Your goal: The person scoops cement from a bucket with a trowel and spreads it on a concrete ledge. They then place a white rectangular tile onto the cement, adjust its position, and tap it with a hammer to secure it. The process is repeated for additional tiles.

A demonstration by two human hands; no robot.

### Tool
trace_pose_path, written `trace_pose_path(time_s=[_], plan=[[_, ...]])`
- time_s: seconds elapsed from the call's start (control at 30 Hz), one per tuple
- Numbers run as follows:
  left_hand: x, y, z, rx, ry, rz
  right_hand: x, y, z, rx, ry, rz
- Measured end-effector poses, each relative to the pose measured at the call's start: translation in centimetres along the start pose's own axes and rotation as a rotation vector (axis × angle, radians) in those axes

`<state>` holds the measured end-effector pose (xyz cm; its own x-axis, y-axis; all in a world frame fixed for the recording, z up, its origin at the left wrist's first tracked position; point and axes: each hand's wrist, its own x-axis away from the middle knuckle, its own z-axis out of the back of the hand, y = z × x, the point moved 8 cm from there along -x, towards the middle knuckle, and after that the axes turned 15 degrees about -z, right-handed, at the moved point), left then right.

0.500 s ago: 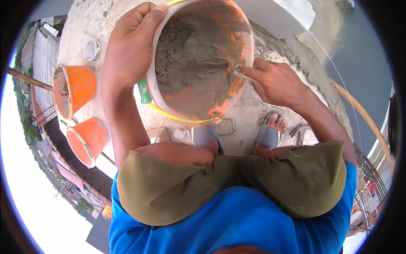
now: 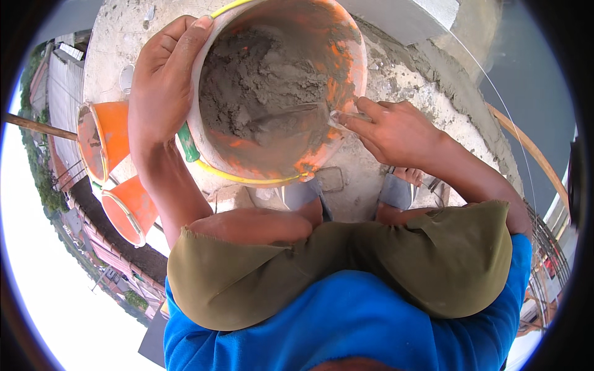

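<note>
An orange bucket [image 2: 350,74] coated in pale dried cement is tipped so its mouth faces me. Wet grey mortar [image 2: 260,80] lies thick along its inner wall. My left hand [image 2: 167,77] grips the rim on the left, thumb over the edge. In my right hand [image 2: 396,127] is the handle of a trowel [image 2: 297,117], its mortar-smeared blade inside the bucket against the mortar. A yellow wire handle with a green grip [image 2: 187,142] hangs along the bucket's near left side.
Two more orange buckets, one upper [image 2: 114,136] and one lower [image 2: 133,207], stand at the left by a wooden pole [image 2: 40,126]. A taut string [image 2: 489,77] runs down the right, over a mortar ridge [image 2: 445,86]. My sandalled feet [image 2: 396,188] rest on the concrete below.
The bucket and my left hand have shifted left. The trowel blade has moved lower in the mortar, and my right hand has come slightly left and down.
</note>
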<state>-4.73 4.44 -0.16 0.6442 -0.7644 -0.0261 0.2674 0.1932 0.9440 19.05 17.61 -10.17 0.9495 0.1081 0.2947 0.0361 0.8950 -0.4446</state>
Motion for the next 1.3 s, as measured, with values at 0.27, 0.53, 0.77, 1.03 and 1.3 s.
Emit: trace_pose_path(time_s=[0.27,0.53,0.77,1.03,1.3], plan=[[-1.8,-0.9,-2.8,-0.024,-0.095,0.038,-3.0,4.8,-5.0,-0.583,-0.242,-0.236],[-1.7,-2.0,-2.5,0.012,-0.027,0.012,-0.2,5.2,-2.3,0.064,-0.116,-0.138],[-2.4,-0.1,-3.1,-0.048,0.018,-0.012,1.1,0.8,-5.4,-0.694,-0.027,0.029],[-2.8,-1.9,1.1,-0.545,-0.020,0.019,10.5,6.5,-6.6,-1.747,-0.598,-0.441],[-3.2,0.2,-0.6,-0.327,0.038,0.050,22.1,18.2,0.0,-0.466,0.278,-0.744]])
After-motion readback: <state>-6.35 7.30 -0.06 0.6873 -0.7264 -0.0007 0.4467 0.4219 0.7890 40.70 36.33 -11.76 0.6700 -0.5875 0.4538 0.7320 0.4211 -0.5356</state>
